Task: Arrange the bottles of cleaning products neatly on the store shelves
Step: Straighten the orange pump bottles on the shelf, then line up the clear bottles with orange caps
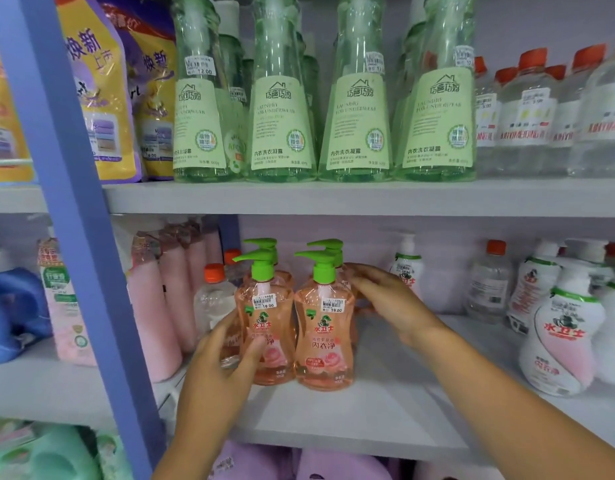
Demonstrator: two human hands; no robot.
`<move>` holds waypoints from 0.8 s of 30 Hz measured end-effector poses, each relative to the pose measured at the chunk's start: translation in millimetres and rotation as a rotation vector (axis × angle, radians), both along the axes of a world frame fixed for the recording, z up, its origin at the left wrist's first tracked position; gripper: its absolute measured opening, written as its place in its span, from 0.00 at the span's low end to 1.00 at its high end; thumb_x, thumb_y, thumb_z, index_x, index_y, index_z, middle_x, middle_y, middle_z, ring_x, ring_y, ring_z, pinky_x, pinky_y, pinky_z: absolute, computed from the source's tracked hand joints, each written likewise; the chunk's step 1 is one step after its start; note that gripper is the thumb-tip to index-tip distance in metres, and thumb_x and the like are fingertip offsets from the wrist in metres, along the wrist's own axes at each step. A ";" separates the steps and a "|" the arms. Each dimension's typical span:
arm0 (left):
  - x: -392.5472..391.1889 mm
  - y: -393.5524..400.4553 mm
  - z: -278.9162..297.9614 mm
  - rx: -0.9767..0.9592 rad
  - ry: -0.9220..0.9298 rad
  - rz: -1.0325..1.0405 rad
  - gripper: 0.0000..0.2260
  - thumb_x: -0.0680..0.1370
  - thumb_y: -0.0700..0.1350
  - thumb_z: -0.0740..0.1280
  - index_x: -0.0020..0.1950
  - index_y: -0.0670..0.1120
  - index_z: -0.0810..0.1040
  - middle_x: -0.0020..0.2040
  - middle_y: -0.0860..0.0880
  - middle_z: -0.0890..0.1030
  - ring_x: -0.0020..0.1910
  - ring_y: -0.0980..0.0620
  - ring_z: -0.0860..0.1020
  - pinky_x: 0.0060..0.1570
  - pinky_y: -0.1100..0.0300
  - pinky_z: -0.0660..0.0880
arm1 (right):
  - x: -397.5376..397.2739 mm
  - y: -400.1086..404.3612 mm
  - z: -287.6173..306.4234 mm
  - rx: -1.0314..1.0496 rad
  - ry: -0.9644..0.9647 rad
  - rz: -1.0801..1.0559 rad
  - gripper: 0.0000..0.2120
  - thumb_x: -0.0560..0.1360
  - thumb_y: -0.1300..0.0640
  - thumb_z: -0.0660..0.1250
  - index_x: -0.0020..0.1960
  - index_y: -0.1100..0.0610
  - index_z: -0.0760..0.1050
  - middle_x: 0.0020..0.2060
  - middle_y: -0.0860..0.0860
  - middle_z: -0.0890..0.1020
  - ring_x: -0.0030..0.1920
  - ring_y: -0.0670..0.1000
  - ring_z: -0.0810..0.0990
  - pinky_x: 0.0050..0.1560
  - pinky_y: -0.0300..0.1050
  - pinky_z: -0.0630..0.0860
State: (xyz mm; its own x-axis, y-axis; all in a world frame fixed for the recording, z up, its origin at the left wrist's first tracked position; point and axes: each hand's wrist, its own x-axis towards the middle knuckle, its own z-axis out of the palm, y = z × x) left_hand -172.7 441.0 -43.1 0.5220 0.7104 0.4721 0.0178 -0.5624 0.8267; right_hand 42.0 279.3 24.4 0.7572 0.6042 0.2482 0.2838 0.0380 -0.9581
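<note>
Several orange pump bottles with green pumps stand in a tight group on the middle shelf. My left hand grips the front left orange bottle low on its side, thumb across its label. The front right orange bottle stands beside it. My right hand reaches in from the right, its fingers curled round the back right orange bottle, which is mostly hidden behind the front one.
Tall green laundry bottles line the upper shelf, clear red-capped bottles to their right. A blue upright post stands left. Pink bottles and a clear orange-capped bottle crowd the left; white-and-pink bottles stand right.
</note>
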 end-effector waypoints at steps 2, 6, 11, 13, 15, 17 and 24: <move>-0.4 3.6 2.6 0.011 -0.088 0.084 0.15 0.78 0.57 0.67 0.64 0.62 0.75 0.59 0.57 0.76 0.55 0.59 0.79 0.48 0.65 0.74 | -6.0 -4.5 11.4 0.050 -0.117 -0.171 0.13 0.77 0.49 0.72 0.61 0.47 0.81 0.55 0.46 0.86 0.55 0.50 0.83 0.58 0.43 0.79; 8.5 16.3 19.2 -0.016 -0.223 0.224 0.14 0.80 0.48 0.67 0.66 0.53 0.73 0.61 0.51 0.73 0.55 0.56 0.75 0.58 0.51 0.76 | -68.1 -14.3 56.8 0.270 -0.470 -0.282 0.08 0.71 0.41 0.72 0.50 0.38 0.80 0.52 0.42 0.85 0.55 0.45 0.82 0.55 0.36 0.76; 25.4 39.3 24.6 -0.124 -0.191 0.215 0.30 0.72 0.65 0.67 0.73 0.58 0.68 0.70 0.49 0.73 0.67 0.45 0.74 0.63 0.43 0.76 | -133.9 29.0 113.3 -0.328 -0.771 0.114 0.24 0.78 0.37 0.65 0.73 0.39 0.71 0.65 0.32 0.74 0.64 0.34 0.70 0.59 0.30 0.66; 26.2 43.4 19.4 -0.177 -0.185 0.176 0.35 0.70 0.70 0.67 0.74 0.61 0.66 0.69 0.50 0.76 0.66 0.45 0.76 0.62 0.44 0.77 | -134.6 63.4 125.9 -0.499 -0.757 0.176 0.25 0.80 0.38 0.62 0.76 0.39 0.66 0.67 0.38 0.72 0.65 0.43 0.73 0.57 0.36 0.68; 24.5 44.4 15.0 -0.229 -0.147 0.144 0.34 0.72 0.68 0.70 0.76 0.63 0.63 0.70 0.51 0.76 0.68 0.44 0.76 0.64 0.48 0.75 | -124.2 100.1 130.3 -0.628 -0.756 0.230 0.24 0.83 0.42 0.60 0.77 0.46 0.66 0.72 0.45 0.71 0.69 0.51 0.73 0.60 0.40 0.71; 24.2 44.8 9.0 -0.277 -0.123 0.134 0.34 0.74 0.64 0.72 0.77 0.65 0.61 0.71 0.52 0.76 0.68 0.45 0.75 0.64 0.50 0.74 | -106.5 131.9 132.2 -0.728 -0.803 0.243 0.23 0.84 0.48 0.60 0.74 0.59 0.71 0.72 0.57 0.73 0.71 0.58 0.73 0.67 0.45 0.68; 21.5 39.3 1.4 -0.325 -0.226 0.109 0.36 0.66 0.70 0.69 0.73 0.70 0.64 0.67 0.57 0.77 0.65 0.52 0.77 0.63 0.44 0.76 | -63.1 212.5 126.3 -1.061 -0.935 0.237 0.22 0.80 0.50 0.68 0.69 0.62 0.75 0.63 0.58 0.79 0.60 0.57 0.79 0.57 0.42 0.76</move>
